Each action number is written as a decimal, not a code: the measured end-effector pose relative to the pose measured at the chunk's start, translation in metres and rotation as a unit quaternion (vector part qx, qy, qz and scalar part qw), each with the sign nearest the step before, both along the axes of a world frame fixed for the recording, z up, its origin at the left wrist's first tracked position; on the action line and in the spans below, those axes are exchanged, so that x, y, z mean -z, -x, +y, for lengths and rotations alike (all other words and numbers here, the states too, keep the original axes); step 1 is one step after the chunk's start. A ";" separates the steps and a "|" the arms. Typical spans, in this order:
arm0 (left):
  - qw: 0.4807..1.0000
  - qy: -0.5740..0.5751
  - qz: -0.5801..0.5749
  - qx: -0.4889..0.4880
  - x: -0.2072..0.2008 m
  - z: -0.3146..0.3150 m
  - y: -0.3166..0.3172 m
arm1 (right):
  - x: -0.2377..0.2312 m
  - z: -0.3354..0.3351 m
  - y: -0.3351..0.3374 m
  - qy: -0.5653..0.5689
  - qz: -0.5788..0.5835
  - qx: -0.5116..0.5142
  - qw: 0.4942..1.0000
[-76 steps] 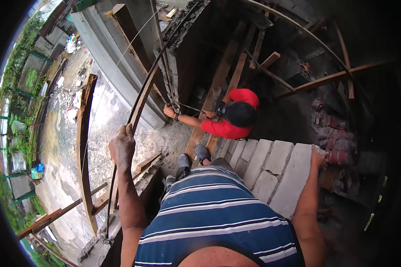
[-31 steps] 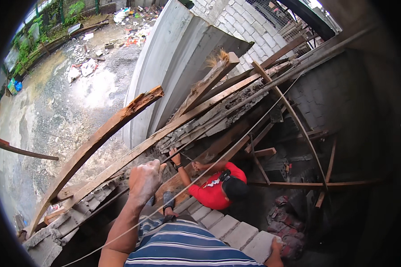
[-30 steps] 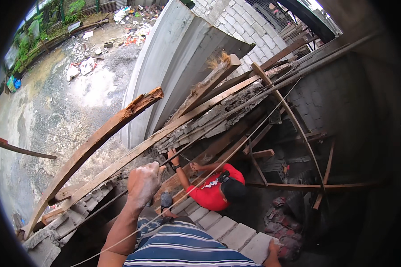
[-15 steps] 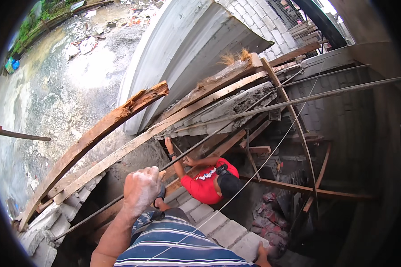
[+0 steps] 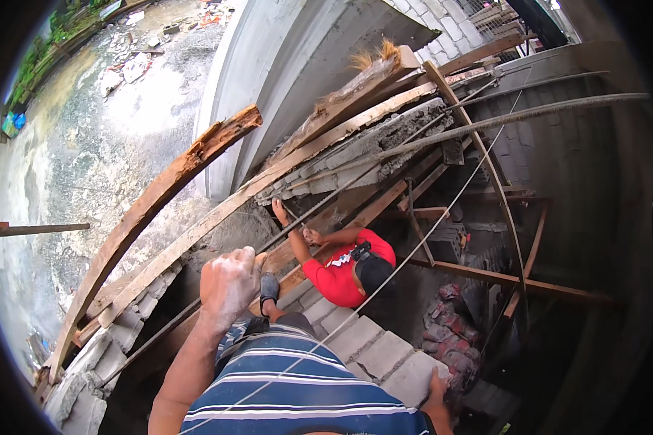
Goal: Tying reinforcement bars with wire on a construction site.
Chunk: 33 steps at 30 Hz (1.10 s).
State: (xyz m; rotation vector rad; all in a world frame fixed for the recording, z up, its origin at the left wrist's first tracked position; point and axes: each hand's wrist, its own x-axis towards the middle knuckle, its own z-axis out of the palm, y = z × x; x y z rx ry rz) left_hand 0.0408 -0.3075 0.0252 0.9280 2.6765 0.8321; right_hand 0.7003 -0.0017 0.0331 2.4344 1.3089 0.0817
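My left hand [image 5: 228,286], dusted white, is closed in a fist around a thin steel rebar [image 5: 308,216] that slants up to the right. My right hand [image 5: 437,395] rests at the edge of a grey concrete block [image 5: 408,378] on top of a block wall; its fingers look extended, though some are hidden. Below and ahead, a co-worker in a red shirt [image 5: 339,279] and dark cap bends down. One of that person's hands [image 5: 281,210] reaches up to the underside of a broken concrete slab [image 5: 384,156], and the other is beside a timber.
A long bent timber [image 5: 156,203] with a splintered end lies to the left, beside a pale plank [image 5: 196,235]. A thicker rod [image 5: 515,119] and a thin line [image 5: 424,239] cross the view. Red-and-grey bundles [image 5: 453,333] lie below right. Corrugated sheet metal [image 5: 261,80] leans behind.
The view has turned slightly, shifting the surroundings in the picture. My left hand remains on the rebar and my right at the block; the co-worker keeps nearly the same pose.
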 end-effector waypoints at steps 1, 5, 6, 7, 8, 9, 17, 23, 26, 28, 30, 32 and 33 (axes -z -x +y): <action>1.000 -0.004 0.004 -0.004 -0.001 0.001 0.000 | 0.000 -0.001 0.001 -0.001 -0.001 -0.001 1.000; 1.000 0.010 -0.003 -0.009 0.000 0.000 -0.002 | -0.003 -0.005 0.008 -0.009 -0.013 -0.007 1.000; 1.000 0.018 -0.016 -0.008 -0.002 0.001 -0.002 | -0.004 -0.007 0.010 -0.011 -0.017 -0.008 1.000; 1.000 0.018 -0.013 -0.002 -0.003 0.002 -0.003 | -0.004 -0.006 0.015 -0.014 -0.019 -0.007 1.000; 1.000 0.021 -0.009 -0.007 -0.001 0.002 -0.005 | -0.005 -0.007 0.014 -0.017 -0.020 -0.006 1.000; 1.000 0.023 -0.006 -0.011 -0.001 0.003 -0.006 | -0.006 -0.007 0.013 -0.022 -0.022 -0.003 1.000; 0.998 0.055 0.007 -0.022 -0.005 0.002 -0.011 | 0.003 -0.007 -0.045 -0.075 -0.016 -0.044 0.996; 0.997 0.070 0.022 -0.016 -0.002 0.005 -0.012 | 0.037 0.003 -0.108 -0.163 0.018 -0.104 0.981; 0.996 0.080 0.039 -0.026 -0.002 0.007 -0.014 | 0.049 0.003 -0.115 -0.198 0.046 -0.115 0.972; 0.995 0.086 0.044 -0.027 -0.005 0.007 -0.018 | 0.040 0.000 -0.093 -0.206 0.102 -0.106 0.967; 0.996 0.072 0.047 -0.027 -0.003 0.008 -0.019 | 0.032 -0.001 -0.086 -0.208 0.103 -0.093 0.968; 0.996 0.069 0.054 -0.023 -0.005 0.007 -0.020 | 0.037 -0.003 -0.094 -0.210 0.104 -0.082 0.969; 0.996 0.066 0.056 -0.021 -0.005 0.006 -0.020 | 0.040 -0.001 -0.098 -0.213 0.098 -0.088 0.968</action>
